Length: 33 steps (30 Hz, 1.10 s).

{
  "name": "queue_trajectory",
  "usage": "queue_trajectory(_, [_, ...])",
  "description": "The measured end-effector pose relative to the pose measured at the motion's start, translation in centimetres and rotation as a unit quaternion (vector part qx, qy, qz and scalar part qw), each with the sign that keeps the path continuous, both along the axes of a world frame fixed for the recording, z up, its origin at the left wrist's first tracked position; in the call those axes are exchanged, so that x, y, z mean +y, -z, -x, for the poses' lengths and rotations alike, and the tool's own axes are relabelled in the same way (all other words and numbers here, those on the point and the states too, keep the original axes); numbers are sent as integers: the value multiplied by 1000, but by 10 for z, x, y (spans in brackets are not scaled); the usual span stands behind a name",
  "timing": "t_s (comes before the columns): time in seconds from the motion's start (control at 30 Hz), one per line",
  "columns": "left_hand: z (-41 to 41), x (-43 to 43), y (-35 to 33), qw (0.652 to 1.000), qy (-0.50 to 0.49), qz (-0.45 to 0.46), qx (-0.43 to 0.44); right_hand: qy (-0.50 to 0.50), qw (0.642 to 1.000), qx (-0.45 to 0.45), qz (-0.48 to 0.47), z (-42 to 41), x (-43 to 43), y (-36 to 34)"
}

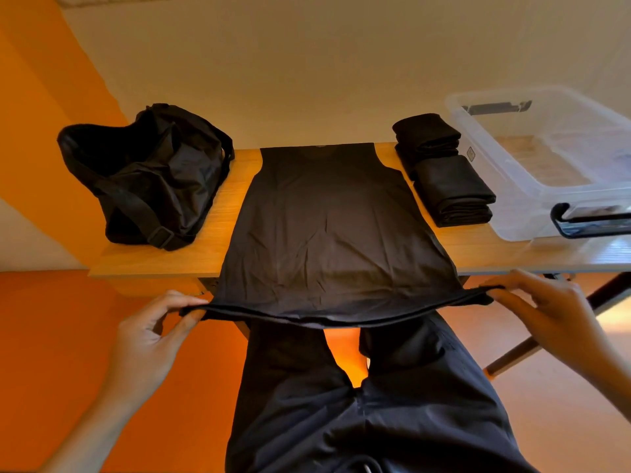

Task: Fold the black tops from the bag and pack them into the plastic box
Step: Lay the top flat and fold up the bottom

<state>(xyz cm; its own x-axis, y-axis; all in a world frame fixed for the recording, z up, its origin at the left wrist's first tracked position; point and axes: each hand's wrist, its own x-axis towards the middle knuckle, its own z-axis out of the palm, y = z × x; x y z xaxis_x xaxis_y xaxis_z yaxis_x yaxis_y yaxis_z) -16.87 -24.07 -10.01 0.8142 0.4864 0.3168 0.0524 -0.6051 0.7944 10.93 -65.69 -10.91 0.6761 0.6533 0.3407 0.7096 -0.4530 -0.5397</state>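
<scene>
Warm-lit room with a light wooden tabletop (pixel 146 261) set against a plain cream wall (pixel 307 63).
An orange wall (pixel 37 107) joins the cream one on the left. Below the tabletop, the floor (pixel 68 336) looks deep orange on the left and pale beige on the right, where a bright patch of light falls at the edge of view. A slanted metal table leg (pixel 519 353) shows under the right side.

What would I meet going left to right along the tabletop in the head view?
black bag → spread black top, its hem pulled off the near edge → folded tops, in two stacks → clear plastic box
</scene>
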Motion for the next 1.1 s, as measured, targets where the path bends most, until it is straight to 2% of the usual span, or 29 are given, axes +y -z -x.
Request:
queue_trajectory(0.1, [-19, 9, 1, 998, -52, 20, -20, 38, 996, 31, -73, -14, 12, -1])
queue_trajectory(0.2, [-45, 16, -9, 998, -59, 34, -7, 88, 991, 54, -90, -28, 27, -4])
queue_trajectory(0.37, [-96, 45, -27, 997, -77, -16, 10, 146, 987, -31, -63, -64, 64, -19])
queue_trajectory(0.5, [-136, 75, -36, 994, -85, -38, 62, 160, 977, -138, 38, -104, 98, -33])
queue_trajectory(0.6, [-167, 90, -43, 986, -107, -74, 100, 147, 968, -178, 95, -134, 122, -40])
queue_trajectory(0.8, [-219, 113, -44, 972, -167, -74, 146, 126, 967, -183, 124, -181, 163, -41])
queue_trajectory(1.1, [-287, 136, -35, 957, -169, -174, 159, 177, 948, -163, 210, -240, 206, -51])
